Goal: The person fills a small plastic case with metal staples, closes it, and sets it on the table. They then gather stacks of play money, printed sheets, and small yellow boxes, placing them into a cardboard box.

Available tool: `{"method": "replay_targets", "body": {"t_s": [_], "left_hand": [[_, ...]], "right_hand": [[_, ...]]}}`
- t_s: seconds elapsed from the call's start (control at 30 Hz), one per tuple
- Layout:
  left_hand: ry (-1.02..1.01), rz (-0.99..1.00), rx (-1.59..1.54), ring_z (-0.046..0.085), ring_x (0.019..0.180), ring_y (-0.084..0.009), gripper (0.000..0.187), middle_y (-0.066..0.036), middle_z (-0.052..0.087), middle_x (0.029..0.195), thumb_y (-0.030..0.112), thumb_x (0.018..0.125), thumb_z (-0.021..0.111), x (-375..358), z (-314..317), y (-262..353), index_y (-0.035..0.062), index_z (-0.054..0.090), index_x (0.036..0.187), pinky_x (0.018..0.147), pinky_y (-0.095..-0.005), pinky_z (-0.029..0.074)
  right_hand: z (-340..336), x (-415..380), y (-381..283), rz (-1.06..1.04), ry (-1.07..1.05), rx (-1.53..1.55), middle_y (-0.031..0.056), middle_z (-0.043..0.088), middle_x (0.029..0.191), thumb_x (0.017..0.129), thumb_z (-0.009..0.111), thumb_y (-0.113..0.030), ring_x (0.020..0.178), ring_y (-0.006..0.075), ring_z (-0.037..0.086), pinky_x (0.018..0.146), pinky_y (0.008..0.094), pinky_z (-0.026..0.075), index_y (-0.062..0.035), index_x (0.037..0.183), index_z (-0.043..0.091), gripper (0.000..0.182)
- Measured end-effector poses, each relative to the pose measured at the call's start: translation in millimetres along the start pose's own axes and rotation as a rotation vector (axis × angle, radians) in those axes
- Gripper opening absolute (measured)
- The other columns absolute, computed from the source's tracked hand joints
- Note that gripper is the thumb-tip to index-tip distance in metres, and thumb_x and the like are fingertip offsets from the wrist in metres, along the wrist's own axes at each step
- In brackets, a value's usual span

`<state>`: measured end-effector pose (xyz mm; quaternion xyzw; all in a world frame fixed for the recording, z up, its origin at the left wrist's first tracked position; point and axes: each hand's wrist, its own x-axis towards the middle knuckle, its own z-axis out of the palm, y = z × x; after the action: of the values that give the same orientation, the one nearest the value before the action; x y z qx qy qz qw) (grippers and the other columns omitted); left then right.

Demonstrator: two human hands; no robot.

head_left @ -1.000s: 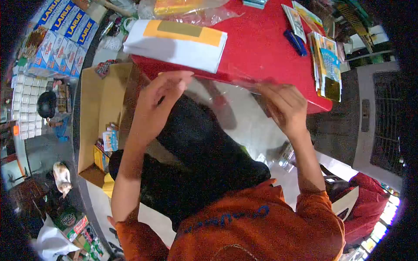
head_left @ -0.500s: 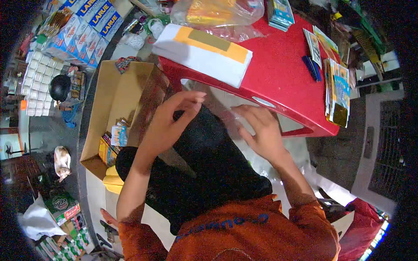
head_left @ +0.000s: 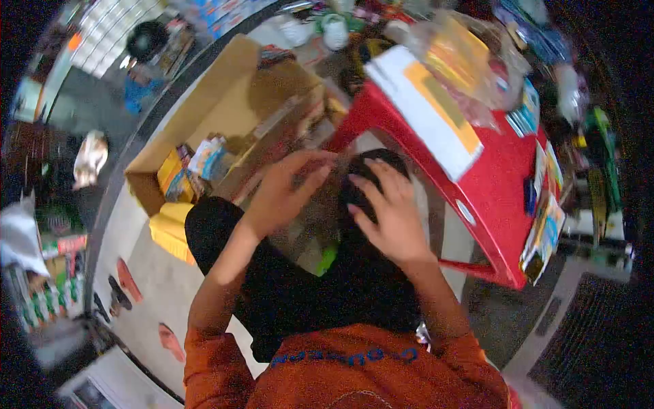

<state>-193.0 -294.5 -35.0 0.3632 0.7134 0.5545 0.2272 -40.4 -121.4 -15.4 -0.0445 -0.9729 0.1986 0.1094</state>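
Note:
My left hand (head_left: 283,194) is in front of the cardboard box (head_left: 170,109), over my lap, its fingers loosely bent and the thumb apart from them. Nothing shows in it. My right hand (head_left: 395,215) hovers over my dark-clothed knee with its fingers spread, holding nothing. Beside it is the red plastic table (head_left: 422,146), with a white block with an orange band (head_left: 429,112) lying on its near edge. Inside the box, small packets (head_left: 208,157) and yellow-orange packs (head_left: 174,174) are piled at the near end.
Yellow material (head_left: 170,232) sits at the box's near corner. On the table are a clear plastic bag with something yellow (head_left: 463,58) and stacks of printed packets (head_left: 545,232). A cat (head_left: 90,160) lies on the floor to the left. Sandals (head_left: 128,281) lie at lower left.
The view has swung left, so the box and table appear turned and shifted right. My right hand's fingers have spread wider, above the knee. My left hand remains loosely curved.

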Motion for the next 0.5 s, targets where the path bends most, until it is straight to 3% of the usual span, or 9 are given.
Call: {"method": "replay_targets", "body": {"t_s": [0.03,0.07,0.1,0.17,0.2,0.27,0.5], "left_hand": [[0.025,0.024,0.053,0.065,0.109,-0.0206,0.029,-0.013,0.068,0.116,0.019,0.1,0.06,-2.9,-6.1,-9.5,0.0038,0.063,0.124,0.095,-0.033,0.049],[0.065,0.049,0.17,0.065,0.109,-0.0288,0.028,-0.016,0.068,0.116,0.02,0.099,0.06,-8.7,-12.1,-16.2,0.0045,0.063,0.123,0.096,-0.0377,0.05],[0.1,0.033,0.164,0.065,0.109,-0.0288,0.028,-0.016,0.068,0.116,0.02,0.099,0.06,-12.8,-16.9,-23.1,0.0045,0.063,0.123,0.096,-0.0377,0.05],[0.01,0.02,0.291,0.065,0.106,-0.0362,0.028,-0.018,0.068,0.112,0.021,0.098,0.06,-18.3,-28.5,-39.2,0.0042,0.064,0.12,0.093,-0.0438,0.051],[0.036,-0.007,0.281,0.065,0.106,-0.0362,0.028,-0.018,0.068,0.112,0.021,0.098,0.06,-20.5,-32.6,-43.2,0.0042,0.064,0.12,0.093,-0.0438,0.051],[-0.117,-0.043,0.467,0.063,0.103,-0.0396,0.034,-0.019,0.066,0.11,0.025,0.096,0.06,-23.5,-47.1,-42.1,0.0043,0.061,0.123,0.09,-0.0477,0.051],[-0.266,-0.139,0.341,0.062,0.103,-0.0342,0.044,-0.015,0.063,0.111,0.03,0.095,0.059,-37.0,-69.8,-59.0,0.0059,0.055,0.132,0.091,-0.0454,0.049]], "right_hand": [[7.2,10.7,0.0,-0.04,-0.021,0.006,0.0172,0.054,0.136,0.089,0.067,-0.028,0.133,0.0359,0.045,0.114,0.0509,0.032,-0.0091,0.13,0.06,0.045],[14.8,22.5,-0.1,-0.06,-0.061,-0.073,0.0156,0.055,0.135,0.088,0.069,-0.026,0.133,0.0342,0.046,0.114,0.0505,0.031,-0.0095,0.127,0.061,0.043],[22.8,33.8,0.2,-0.077,-0.098,-0.154,0.014,0.057,0.133,0.087,0.07,-0.025,0.133,0.0325,0.047,0.114,0.0502,0.031,-0.01,0.124,0.061,0.041],[39.7,53.5,-3.7,-0.129,-0.13,-0.198,0.0129,0.061,0.127,0.087,0.07,-0.026,0.128,0.0316,0.05,0.113,0.0496,0.032,-0.0082,0.118,0.064,0.036],[49.1,60.4,-5.0,-0.096,-0.13,-0.238,0.0117,0.063,0.122,0.087,0.07,-0.026,0.126,0.0306,0.052,0.112,0.0493,0.033,-0.0077,0.115,0.065,0.034],[60.6,76.9,-13.7,-0.084,-0.159,-0.334,0.0088,0.067,0.11,0.087,0.07,-0.027,0.116,0.0285,0.057,0.107,0.0483,0.036,-0.0078,0.107,0.069,0.028],[98.7,124.5,-29.3,-0.04,-0.336,-0.38,0.0082,0.067,0.104,0.086,0.071,-0.027,0.111,0.0283,0.059,0.106,0.0484,0.037,-0.0088,0.106,0.07,0.027]]}}
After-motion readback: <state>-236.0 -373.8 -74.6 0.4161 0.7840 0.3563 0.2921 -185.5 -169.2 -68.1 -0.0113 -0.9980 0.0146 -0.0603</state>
